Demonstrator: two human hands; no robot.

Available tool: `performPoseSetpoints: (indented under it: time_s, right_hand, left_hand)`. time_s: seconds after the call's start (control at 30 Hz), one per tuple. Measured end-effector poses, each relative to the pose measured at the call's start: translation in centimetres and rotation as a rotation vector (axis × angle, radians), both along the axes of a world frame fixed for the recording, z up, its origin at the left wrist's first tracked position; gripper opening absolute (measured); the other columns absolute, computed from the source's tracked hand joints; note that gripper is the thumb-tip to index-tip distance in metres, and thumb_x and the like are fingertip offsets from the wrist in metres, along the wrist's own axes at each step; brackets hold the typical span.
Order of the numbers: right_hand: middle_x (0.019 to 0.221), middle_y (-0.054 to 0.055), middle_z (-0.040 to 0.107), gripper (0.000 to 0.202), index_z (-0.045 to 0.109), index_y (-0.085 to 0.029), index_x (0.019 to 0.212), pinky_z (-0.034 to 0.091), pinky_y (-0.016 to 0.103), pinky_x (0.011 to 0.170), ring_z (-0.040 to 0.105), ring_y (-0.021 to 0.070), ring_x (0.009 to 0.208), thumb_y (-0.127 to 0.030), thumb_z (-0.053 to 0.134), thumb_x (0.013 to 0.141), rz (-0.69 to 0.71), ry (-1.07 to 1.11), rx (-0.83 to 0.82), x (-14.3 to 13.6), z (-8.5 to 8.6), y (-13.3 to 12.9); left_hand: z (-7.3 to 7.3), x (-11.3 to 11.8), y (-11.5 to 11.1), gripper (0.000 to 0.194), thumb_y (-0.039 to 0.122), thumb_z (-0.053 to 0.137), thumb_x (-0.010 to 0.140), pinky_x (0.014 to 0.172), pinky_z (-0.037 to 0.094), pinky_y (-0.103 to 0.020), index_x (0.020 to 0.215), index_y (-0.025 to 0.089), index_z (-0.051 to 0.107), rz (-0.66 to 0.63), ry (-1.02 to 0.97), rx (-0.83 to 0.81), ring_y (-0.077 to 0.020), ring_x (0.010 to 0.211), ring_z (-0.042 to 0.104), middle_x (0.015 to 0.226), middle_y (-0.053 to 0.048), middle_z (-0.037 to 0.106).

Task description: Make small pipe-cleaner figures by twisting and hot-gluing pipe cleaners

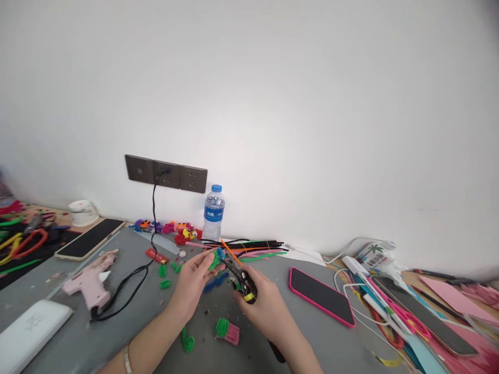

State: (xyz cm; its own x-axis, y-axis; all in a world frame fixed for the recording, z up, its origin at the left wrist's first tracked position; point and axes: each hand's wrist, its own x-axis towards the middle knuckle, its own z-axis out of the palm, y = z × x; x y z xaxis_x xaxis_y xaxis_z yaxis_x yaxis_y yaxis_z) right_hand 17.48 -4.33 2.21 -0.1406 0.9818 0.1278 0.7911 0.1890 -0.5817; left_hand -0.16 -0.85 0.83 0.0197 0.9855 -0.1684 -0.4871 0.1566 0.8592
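My left hand (190, 285) pinches a small green and blue pipe-cleaner piece (215, 259) between thumb and fingers. My right hand (265, 301) is wrapped round black pliers (244, 284) with a yellow part near the grip. The tips of the pliers reach the blue end of the piece; whether they bite on it I cannot tell. Below the hands lies a green and pink pipe-cleaner bundle (227, 331). A curled green pipe cleaner (188, 342) rests near my left forearm. Partly behind the pliers is a blue pipe-cleaner piece (215, 281).
Behind the hands lie loose pipe cleaners (268, 249) and a water bottle (214, 213). On the left are a pink glue gun (89, 285) with a black cord, a white box-shaped device (35, 335) and a phone (90, 239). To the right is a pink-cased phone (322, 296).
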Motion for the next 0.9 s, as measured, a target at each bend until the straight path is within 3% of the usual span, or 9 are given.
performPoseSetpoints:
  time_s: [0.37, 0.9]
  right_hand:
    - [0.102, 0.004, 0.068, 0.039, 0.057, -0.028, 0.114, 0.041, 0.034, 0.081, 0.061, 0.0265, 0.097, -0.024, 0.057, 0.075, -0.030, -0.024, -0.048, -0.15, -0.07, 0.07]
    - [0.099, 0.005, 0.067, 0.039, 0.057, -0.027, 0.115, 0.039, 0.031, 0.076, 0.061, 0.0261, 0.093, -0.024, 0.057, 0.076, -0.069, -0.074, -0.060, -0.16, -0.48, 0.10]
  left_hand:
    - [0.31, 0.24, -0.13, 0.046, 0.041, 0.081, 0.064, 0.079, 0.055, -0.033, 0.102, 0.016, 0.073, 0.004, 0.020, 0.042, -0.0238, 0.081, 0.072, 0.094, -0.009, 0.077]
    - [0.87, 0.23, -0.39, 0.038, 0.040, 0.079, 0.063, 0.080, 0.052, -0.036, 0.095, 0.020, 0.073, 0.034, 0.149, 0.059, -0.0275, 0.091, 0.067, 0.095, -0.007, 0.075]
